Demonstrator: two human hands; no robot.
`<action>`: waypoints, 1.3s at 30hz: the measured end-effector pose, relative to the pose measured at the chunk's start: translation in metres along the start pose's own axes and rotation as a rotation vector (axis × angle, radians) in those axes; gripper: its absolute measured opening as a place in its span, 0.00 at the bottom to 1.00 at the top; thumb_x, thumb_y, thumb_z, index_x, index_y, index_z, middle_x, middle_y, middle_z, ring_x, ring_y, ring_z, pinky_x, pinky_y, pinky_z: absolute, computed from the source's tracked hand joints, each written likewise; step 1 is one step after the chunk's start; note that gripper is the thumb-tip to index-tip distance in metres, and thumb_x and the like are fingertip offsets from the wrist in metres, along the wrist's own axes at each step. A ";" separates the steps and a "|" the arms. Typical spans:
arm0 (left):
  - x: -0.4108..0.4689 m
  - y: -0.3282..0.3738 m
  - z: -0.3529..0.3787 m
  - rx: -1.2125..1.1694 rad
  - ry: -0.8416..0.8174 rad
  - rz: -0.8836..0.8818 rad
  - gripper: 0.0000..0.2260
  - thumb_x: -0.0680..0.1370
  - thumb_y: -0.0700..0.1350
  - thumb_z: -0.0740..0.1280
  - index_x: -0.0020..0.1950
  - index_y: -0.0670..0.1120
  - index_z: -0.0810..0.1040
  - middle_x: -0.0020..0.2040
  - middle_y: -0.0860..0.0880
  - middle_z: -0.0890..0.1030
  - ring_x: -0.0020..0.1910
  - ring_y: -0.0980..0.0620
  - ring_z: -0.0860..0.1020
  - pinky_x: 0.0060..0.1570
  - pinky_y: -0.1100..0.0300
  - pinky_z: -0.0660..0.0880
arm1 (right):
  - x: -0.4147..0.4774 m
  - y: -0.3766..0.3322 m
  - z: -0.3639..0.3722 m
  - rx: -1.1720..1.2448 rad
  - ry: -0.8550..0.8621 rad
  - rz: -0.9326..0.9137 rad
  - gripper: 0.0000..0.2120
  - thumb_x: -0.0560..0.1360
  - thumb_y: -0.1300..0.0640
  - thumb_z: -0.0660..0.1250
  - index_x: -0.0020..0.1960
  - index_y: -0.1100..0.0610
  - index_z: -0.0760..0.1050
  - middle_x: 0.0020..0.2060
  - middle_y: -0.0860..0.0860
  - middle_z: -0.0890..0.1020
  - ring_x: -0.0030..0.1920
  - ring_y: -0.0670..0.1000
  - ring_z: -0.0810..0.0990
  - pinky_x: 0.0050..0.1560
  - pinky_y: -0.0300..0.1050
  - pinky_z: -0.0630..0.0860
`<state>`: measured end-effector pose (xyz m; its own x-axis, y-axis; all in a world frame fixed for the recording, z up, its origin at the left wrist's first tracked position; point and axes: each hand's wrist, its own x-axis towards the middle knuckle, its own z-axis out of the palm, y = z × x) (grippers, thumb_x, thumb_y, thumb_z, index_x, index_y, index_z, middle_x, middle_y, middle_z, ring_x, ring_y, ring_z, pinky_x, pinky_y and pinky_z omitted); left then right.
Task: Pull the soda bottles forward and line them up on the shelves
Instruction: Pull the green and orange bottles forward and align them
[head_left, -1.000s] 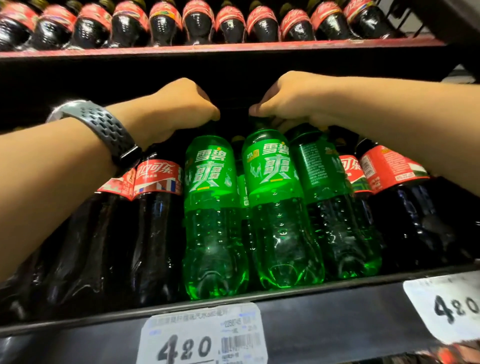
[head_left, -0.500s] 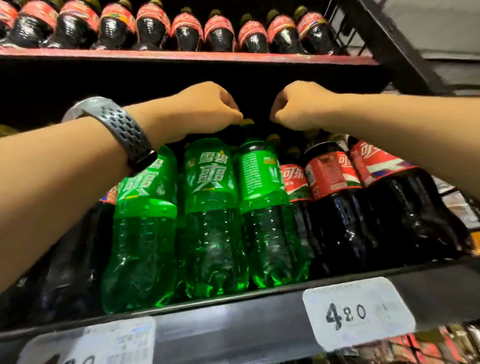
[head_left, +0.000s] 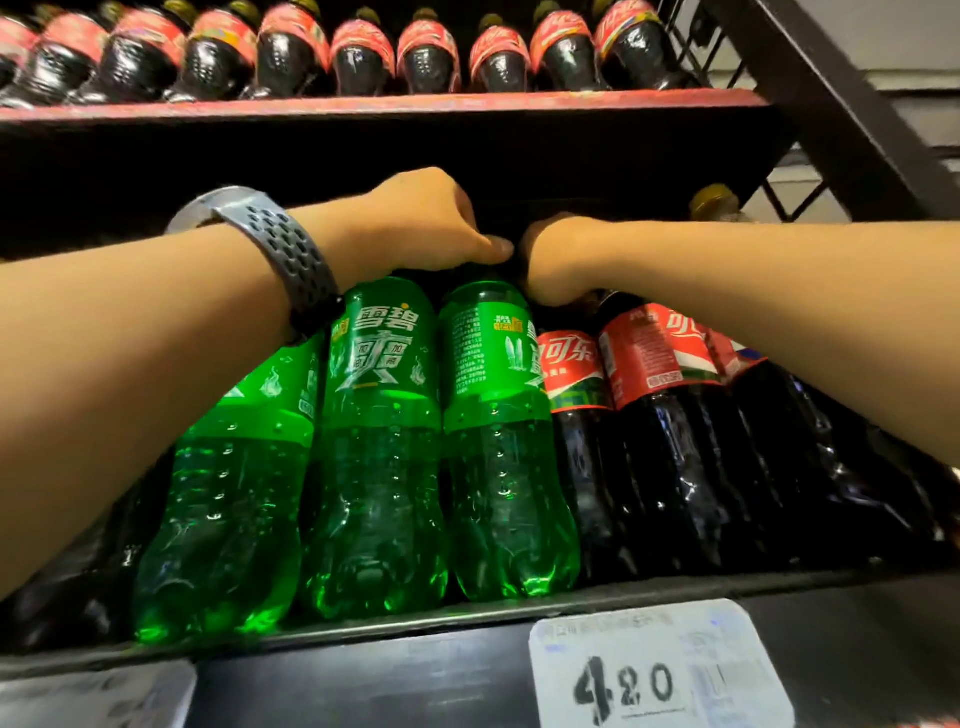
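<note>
Three green soda bottles stand at the front of the middle shelf (head_left: 467, 621): a left one (head_left: 234, 493), a middle one (head_left: 382, 415) and a right one (head_left: 498, 415). Dark cola bottles with red labels (head_left: 654, 364) fill the row to their right. My left hand (head_left: 415, 223), with a grey watch band on the wrist, curls over the tops of the middle and right green bottles and hides their caps. My right hand (head_left: 561, 260) curls over the neck of a cola bottle (head_left: 571, 374) just right of the green ones. The two hands nearly touch.
The upper shelf (head_left: 363, 104) sits close above my hands and carries a row of cola bottles (head_left: 426, 57). More dark bottles (head_left: 78, 587) stand under my left forearm. A white price tag (head_left: 660, 675) is on the shelf front. A black diagonal frame (head_left: 841, 114) rises at the right.
The view has shifted right along the shelf. My hands have moved closer together, and my right hand has dropped lower onto a cola bottle's neck.
</note>
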<state>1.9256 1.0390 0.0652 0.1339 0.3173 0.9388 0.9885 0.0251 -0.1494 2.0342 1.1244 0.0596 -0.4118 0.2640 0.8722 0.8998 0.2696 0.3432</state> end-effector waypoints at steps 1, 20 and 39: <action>0.001 0.000 0.000 -0.021 0.008 -0.008 0.17 0.71 0.58 0.73 0.46 0.45 0.83 0.43 0.47 0.83 0.45 0.48 0.79 0.37 0.60 0.70 | 0.000 0.000 0.001 0.044 0.024 0.015 0.15 0.79 0.56 0.61 0.61 0.62 0.76 0.58 0.60 0.79 0.57 0.60 0.78 0.43 0.44 0.68; -0.003 -0.010 -0.005 -0.206 0.041 0.067 0.08 0.69 0.41 0.72 0.47 0.48 0.84 0.44 0.47 0.84 0.48 0.48 0.81 0.52 0.53 0.77 | -0.021 0.005 -0.018 1.178 -0.105 0.013 0.16 0.76 0.54 0.68 0.60 0.62 0.75 0.48 0.56 0.82 0.49 0.53 0.81 0.52 0.47 0.78; 0.001 0.021 0.018 0.069 0.095 0.241 0.12 0.72 0.55 0.67 0.51 0.51 0.80 0.51 0.47 0.82 0.53 0.44 0.78 0.55 0.51 0.76 | -0.055 0.076 -0.033 0.200 0.126 0.247 0.10 0.71 0.57 0.65 0.50 0.58 0.81 0.48 0.57 0.82 0.50 0.59 0.79 0.52 0.52 0.78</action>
<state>1.9448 1.0572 0.0572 0.3737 0.2318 0.8981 0.9206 0.0254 -0.3897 2.1299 1.0998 0.0492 -0.1525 0.2313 0.9608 0.9189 0.3911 0.0517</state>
